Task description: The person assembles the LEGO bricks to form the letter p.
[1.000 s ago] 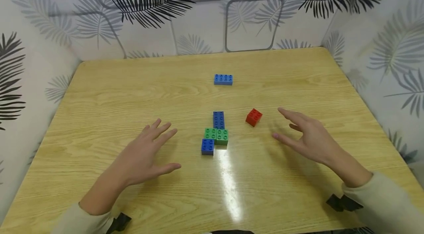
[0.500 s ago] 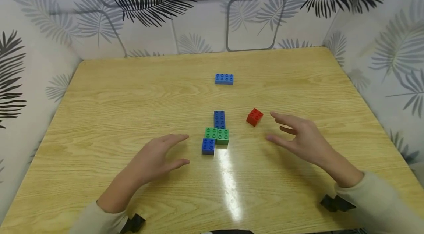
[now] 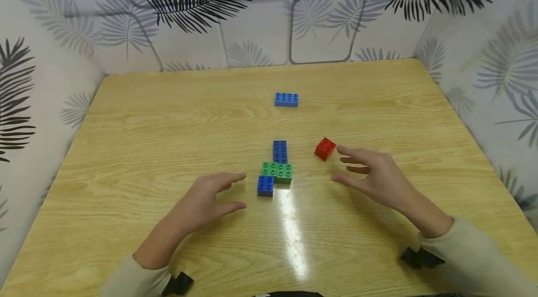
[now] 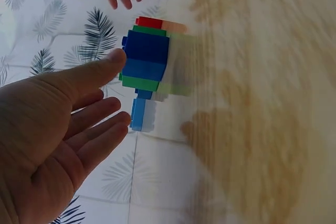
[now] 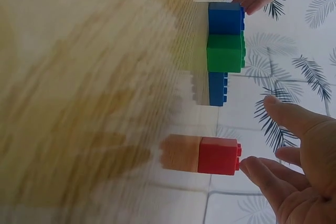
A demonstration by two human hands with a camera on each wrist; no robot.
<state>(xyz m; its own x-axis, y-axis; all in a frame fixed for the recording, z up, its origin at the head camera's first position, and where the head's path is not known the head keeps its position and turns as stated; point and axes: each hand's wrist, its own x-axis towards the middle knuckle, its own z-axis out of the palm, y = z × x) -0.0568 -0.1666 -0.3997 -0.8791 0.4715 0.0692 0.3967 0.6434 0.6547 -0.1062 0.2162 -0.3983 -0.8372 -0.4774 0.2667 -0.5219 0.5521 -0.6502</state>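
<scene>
My left hand (image 3: 206, 199) hovers left of a cluster of toy building bricks, thumb and fingers spread apart with nothing between them. Nearest to it is a small dark blue brick (image 3: 265, 186). Two green bricks (image 3: 284, 173) sit side by side behind that one, and a long dark blue brick (image 3: 279, 151) extends away from them. On the right, my right hand (image 3: 374, 175) is held with thumb and fingers parted. Its fingertips are right by a red brick (image 3: 325, 148), which lies turned at an angle. In the right wrist view, the red brick (image 5: 218, 156) shows beside those fingertips.
A lighter blue long brick (image 3: 286, 99) lies alone farther back on the wooden table (image 3: 168, 115). Walls with a leaf pattern (image 3: 248, 21) border the table at the back and both sides. Glare streaks the tabletop in front of the bricks.
My left hand has moved right toward the small dark blue brick, its fingers drawing together. My right hand has moved left toward the red brick. The bricks have stayed in place.
</scene>
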